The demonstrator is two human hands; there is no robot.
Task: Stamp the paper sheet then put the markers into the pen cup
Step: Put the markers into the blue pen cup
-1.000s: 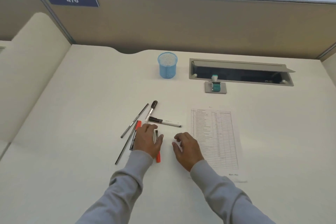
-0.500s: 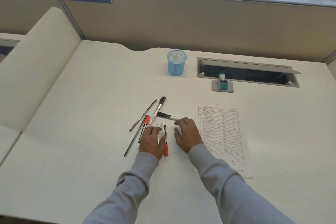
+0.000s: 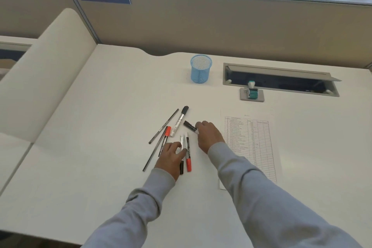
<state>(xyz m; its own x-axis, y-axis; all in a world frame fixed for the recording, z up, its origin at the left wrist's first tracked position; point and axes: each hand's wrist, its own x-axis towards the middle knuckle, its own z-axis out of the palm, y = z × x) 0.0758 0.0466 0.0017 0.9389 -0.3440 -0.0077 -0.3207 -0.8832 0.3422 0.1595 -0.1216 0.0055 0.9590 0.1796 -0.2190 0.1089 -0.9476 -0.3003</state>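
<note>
Several markers and thin pens lie loose in the middle of the desk. My right hand [image 3: 208, 136] has its fingertips closed on the white barrel of a black-capped marker [image 3: 189, 125], which still lies on the desk. My left hand [image 3: 171, 156] rests flat on a white marker with a black end [image 3: 182, 145], beside a red-ended marker [image 3: 188, 157] and a red-capped marker [image 3: 166, 137]. Another black-capped marker [image 3: 179, 121] lies further back. The blue mesh pen cup [image 3: 201, 69] stands empty at the back. The printed paper sheet [image 3: 251, 143] lies to the right, partly under my right sleeve. The teal stamp [image 3: 252, 91] stands on its grey pad [image 3: 259, 98].
Two thin black pens [image 3: 164, 126] [image 3: 153, 153] lie left of the markers. An open grey cable tray [image 3: 281, 79] is set into the desk behind the stamp. Beige partition walls close the back and left sides.
My right hand has moved forward from beside the left hand to the black-capped marker and closed on its barrel. My left hand has stayed on the markers.
</note>
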